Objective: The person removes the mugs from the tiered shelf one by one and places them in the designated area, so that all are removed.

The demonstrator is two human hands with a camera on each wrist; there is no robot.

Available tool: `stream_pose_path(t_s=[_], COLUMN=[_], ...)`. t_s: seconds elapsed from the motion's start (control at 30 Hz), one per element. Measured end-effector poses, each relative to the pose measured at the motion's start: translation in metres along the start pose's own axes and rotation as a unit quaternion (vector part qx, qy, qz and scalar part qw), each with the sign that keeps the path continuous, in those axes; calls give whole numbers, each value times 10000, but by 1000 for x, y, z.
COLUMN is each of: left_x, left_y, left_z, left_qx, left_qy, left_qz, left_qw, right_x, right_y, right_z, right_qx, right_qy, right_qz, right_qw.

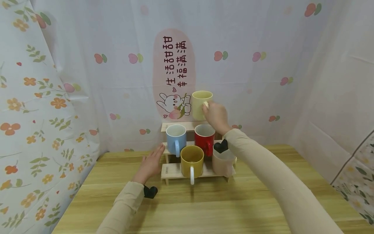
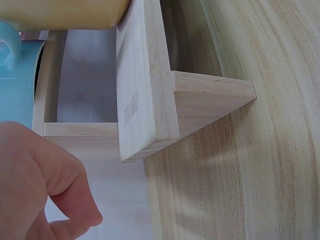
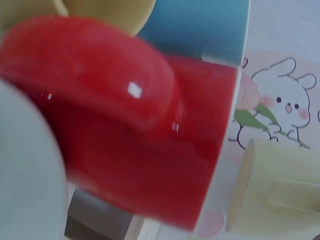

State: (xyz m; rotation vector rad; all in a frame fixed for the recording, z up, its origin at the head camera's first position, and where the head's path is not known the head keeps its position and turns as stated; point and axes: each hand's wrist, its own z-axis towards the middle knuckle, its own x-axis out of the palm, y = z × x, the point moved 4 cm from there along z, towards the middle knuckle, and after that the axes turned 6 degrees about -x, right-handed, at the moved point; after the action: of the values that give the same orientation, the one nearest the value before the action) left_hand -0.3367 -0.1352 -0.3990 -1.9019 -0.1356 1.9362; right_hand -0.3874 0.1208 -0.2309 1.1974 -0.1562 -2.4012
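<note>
My right hand (image 1: pixel 217 115) grips the handle of a pale yellow mug (image 1: pixel 198 109), held upright above the rack's top shelf. Beside the wooden tiered rack (image 1: pixel 172 170), my left hand (image 1: pixel 150 164) has its fingers extended toward the left end of the middle shelf; whether they touch it I cannot tell. A light blue mug (image 1: pixel 175 138) and a red mug (image 1: pixel 201 141) stand on the middle tier. On the bottom tier are a mustard mug (image 1: pixel 187 162) and a pale pink mug (image 1: pixel 220 165), partly hidden by the right wrist's black strap. The red mug (image 3: pixel 150 160) fills much of the right wrist view.
The rack stands on a wood-grain table (image 1: pixel 204 208) near a patterned cloth backdrop (image 1: pixel 248 74). A floral cloth (image 1: pixel 38 107) hangs on the left, another pale cloth on the right. In the left wrist view, the bottom shelf (image 2: pixel 145 95) juts out close to the left hand.
</note>
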Motion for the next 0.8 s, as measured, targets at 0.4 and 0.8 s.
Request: stream_pose_path(t_s=[0.4,0.8], left_x=[-2,-4], left_y=[-1,-2], left_z=[-1,-2], left_qx=[5,2], left_qy=[65,40], left_qz=[-21,37], left_qw=[10000,10000], right_x=[-21,-37], right_y=[-20,-43], right_z=[-5,-11], right_qx=[-136,-13], right_qy=[-461,-472], right_qz=[-178,-194], right_qw=[9987,9987])
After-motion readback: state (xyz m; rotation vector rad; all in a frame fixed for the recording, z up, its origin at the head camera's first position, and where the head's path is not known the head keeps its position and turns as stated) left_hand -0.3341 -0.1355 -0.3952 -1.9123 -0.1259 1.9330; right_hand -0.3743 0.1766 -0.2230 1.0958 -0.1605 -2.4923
